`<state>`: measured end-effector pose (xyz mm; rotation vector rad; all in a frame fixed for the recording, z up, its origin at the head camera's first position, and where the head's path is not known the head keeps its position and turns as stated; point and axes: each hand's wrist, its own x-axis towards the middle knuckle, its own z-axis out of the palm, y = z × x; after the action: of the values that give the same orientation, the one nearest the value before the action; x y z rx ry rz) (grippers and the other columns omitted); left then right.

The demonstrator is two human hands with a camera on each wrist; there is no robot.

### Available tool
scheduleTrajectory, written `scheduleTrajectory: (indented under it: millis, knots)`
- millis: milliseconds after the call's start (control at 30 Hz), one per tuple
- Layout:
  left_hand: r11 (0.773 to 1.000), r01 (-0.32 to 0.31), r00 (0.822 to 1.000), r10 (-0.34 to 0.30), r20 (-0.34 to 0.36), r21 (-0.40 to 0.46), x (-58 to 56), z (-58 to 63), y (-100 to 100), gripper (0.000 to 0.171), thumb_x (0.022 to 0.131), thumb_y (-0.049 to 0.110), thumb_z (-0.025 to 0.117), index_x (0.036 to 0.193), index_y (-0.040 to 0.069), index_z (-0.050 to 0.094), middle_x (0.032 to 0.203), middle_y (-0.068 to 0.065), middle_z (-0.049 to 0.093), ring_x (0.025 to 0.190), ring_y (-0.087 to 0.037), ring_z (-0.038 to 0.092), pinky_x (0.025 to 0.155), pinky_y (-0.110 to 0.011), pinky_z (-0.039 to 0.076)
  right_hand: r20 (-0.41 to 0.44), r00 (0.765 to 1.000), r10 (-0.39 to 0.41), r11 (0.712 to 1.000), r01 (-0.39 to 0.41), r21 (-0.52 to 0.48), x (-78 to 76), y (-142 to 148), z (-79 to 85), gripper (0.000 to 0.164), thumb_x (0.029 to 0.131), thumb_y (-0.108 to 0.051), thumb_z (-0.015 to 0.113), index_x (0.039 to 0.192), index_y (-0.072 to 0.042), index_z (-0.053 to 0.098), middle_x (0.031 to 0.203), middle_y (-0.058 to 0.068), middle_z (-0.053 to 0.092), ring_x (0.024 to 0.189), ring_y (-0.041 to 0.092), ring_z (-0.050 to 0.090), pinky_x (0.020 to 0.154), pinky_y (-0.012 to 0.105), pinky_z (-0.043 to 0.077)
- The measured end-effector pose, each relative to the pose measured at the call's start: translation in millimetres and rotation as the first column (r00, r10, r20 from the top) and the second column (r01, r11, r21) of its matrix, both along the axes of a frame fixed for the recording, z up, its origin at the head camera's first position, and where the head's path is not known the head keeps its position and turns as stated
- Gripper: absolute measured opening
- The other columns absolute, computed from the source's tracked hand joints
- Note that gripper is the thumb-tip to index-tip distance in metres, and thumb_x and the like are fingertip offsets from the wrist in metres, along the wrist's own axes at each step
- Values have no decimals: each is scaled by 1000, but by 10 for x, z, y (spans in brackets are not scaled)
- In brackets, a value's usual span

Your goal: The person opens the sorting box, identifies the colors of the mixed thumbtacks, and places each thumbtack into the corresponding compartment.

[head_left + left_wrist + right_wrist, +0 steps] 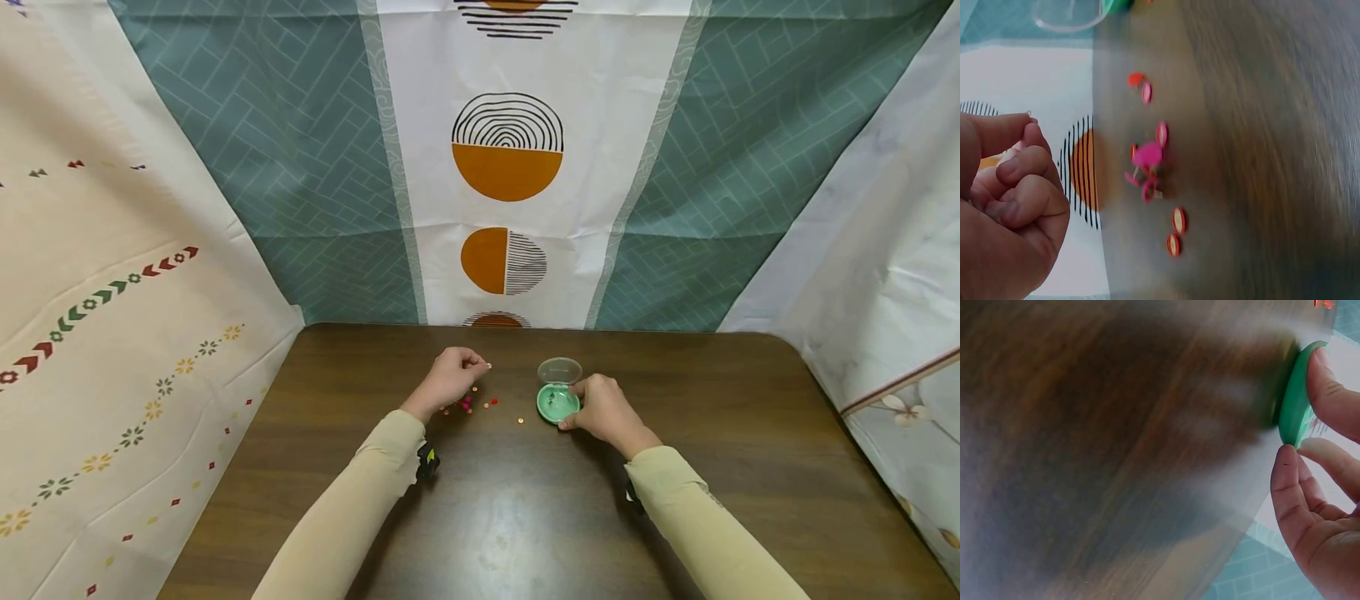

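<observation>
My left hand point(448, 382) pinches a tiny pale-looking thumbtack point(489, 366) between thumb and forefinger, mostly hidden by the fingertips. Below and around that hand, red and pink thumbtacks point(1149, 154) lie scattered, several with gold undersides up. To the right is a small round green case point(558, 403), its clear hinged lid point(559, 370) standing back. A few small dark marks show inside the case. With thumb and fingers on opposite sides of its rim, my right hand point(607, 410) holds the case at the tabletop.
A single tack point(521, 421) lies between the hands, left of the case. The brown wooden table point(510, 517) ends at a patterned cloth point(507, 167) hanging behind it. More printed cloth hangs at both sides.
</observation>
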<state>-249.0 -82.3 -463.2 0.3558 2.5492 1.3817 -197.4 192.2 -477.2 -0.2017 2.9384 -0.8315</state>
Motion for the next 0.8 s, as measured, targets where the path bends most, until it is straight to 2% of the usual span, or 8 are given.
scheduleTrajectory:
  millis: [133, 300, 367, 500, 633, 800]
  knots:
    - [1000, 30, 999, -30, -24, -8, 20, 2, 134, 26, 92, 25, 57, 99, 3, 67, 81, -16, 62, 58, -12, 48, 56, -25, 41, -5, 1000, 16, 1000, -16, 17, -10, -4, 4, 59, 54, -28, 91, 103, -2, 71, 107, 12, 69, 96, 24, 62, 81, 39, 50]
    - [997, 69, 997, -70, -16, -24, 55, 3, 319, 24, 92, 26, 58, 99, 5, 68, 77, -17, 63, 50, -18, 53, 44, -26, 42, -4, 1000, 18, 999, -18, 32, -11, -10, 10, 58, 54, -28, 91, 102, -2, 71, 107, 12, 69, 95, 24, 62, 81, 39, 49]
    - [996, 83, 996, -84, -35, -33, 59, -12, 399, 22, 92, 26, 59, 97, 6, 68, 75, -13, 63, 52, -16, 53, 45, -26, 43, -6, 1000, 14, 999, -14, 30, -11, -7, 15, 58, 54, -28, 91, 101, -2, 71, 106, 11, 69, 93, 23, 62, 80, 39, 49]
    - [991, 105, 987, -115, -112, -88, 61, -64, 557, 16, 89, 25, 62, 89, 11, 70, 74, 1, 61, 66, -8, 50, 62, -22, 42, 2, 1000, 1, 1000, -1, 28, -1, -9, 17, 56, 53, -28, 91, 100, -3, 72, 100, 9, 70, 87, 21, 61, 76, 38, 49]
    - [982, 135, 983, -150, -109, -132, 83, -105, 675, 15, 90, 24, 61, 88, 13, 70, 75, 4, 62, 70, -8, 53, 65, -22, 44, 18, 1000, -4, 1000, 4, 24, 6, -15, 10, 56, 54, -29, 90, 101, -4, 72, 100, 8, 70, 88, 20, 60, 77, 37, 49]
    - [971, 157, 980, -176, -90, -181, 115, -117, 766, 14, 92, 24, 58, 89, 14, 69, 77, 6, 64, 68, -6, 55, 61, -20, 45, 24, 1000, -3, 1000, 3, 28, 1, -16, 22, 58, 56, -29, 90, 104, -2, 71, 105, 10, 69, 92, 21, 61, 80, 38, 50]
